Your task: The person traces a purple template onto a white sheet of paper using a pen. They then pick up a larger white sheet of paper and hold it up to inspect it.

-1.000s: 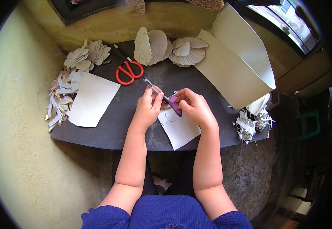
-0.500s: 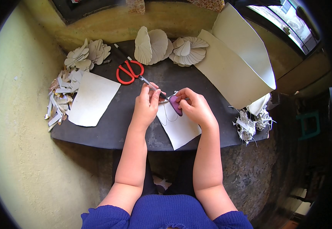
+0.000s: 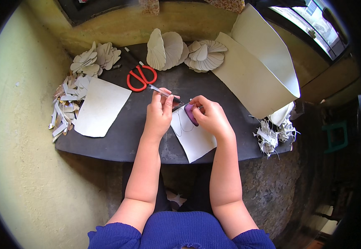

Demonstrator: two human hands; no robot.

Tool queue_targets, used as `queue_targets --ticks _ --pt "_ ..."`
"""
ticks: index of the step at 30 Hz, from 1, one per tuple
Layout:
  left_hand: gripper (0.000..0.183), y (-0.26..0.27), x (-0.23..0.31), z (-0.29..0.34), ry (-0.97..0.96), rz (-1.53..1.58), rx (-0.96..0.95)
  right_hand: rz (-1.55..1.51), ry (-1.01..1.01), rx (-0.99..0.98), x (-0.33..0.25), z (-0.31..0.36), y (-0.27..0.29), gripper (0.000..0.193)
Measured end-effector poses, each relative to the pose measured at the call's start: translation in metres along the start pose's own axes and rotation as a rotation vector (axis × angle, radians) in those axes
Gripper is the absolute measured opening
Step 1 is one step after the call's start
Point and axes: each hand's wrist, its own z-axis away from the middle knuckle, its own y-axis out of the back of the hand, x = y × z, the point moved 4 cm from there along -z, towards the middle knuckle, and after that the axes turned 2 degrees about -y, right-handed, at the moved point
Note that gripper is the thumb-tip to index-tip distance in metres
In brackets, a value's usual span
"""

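My left hand [image 3: 160, 113] is closed on a clear-barrelled pen [image 3: 159, 89], whose dark tip end points right toward a small purple, rounded flat piece [image 3: 190, 114]. My right hand [image 3: 211, 116] pinches that purple piece between thumb and fingers. Both are just over the upper edge of a white sheet [image 3: 197, 145] on the dark table. Thin curved outlines run across the sheet, left of the purple piece. Whether the pen tip touches the purple piece or the sheet is too small to tell.
Red-handled scissors [image 3: 141, 79] lie beyond my left hand. Left are a white sheet [image 3: 99, 110], scrap strips [image 3: 66, 110] and cut rounded pieces [image 3: 95, 59]. Fanned stacks [image 3: 205, 54] stand at the back. A large curled sheet [image 3: 251, 70] and shreds [image 3: 267, 137] are right.
The pen has tilted flatter, its back end swinging left. My right hand and the purple piece have shifted very slightly.
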Motion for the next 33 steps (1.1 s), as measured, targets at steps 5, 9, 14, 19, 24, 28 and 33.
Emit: queue_targets --ticks 5,9,14,19,24,28,33 --pt "0.015 -0.002 -0.004 0.003 -0.111 0.031 -0.057 0.037 -0.009 -0.06 -0.013 0.001 0.001 0.027" --pt "0.013 -0.011 0.009 0.007 -0.259 0.049 -0.124 0.104 0.093 -0.056 -0.015 0.001 -0.004 0.031" --pt "0.031 -0.01 0.015 0.007 -0.266 -0.086 -0.089 0.222 0.057 -0.025 -0.014 0.001 -0.006 0.028" --pt "0.055 -0.009 0.01 0.008 -0.239 -0.242 -0.022 -0.044 -0.156 -0.085 -0.009 -0.003 -0.003 0.03" --pt "0.061 -0.015 0.005 0.012 -0.216 -0.645 -0.016 -0.345 -0.147 -0.072 0.003 -0.007 -0.002 0.035" --pt "0.061 -0.019 -0.004 0.019 -0.163 -0.82 -0.048 -0.384 -0.164 -0.094 0.003 -0.009 -0.005 0.033" --pt "0.054 -0.022 -0.004 0.021 -0.136 -0.875 -0.045 -0.318 -0.004 0.048 0.005 -0.013 -0.002 0.028"
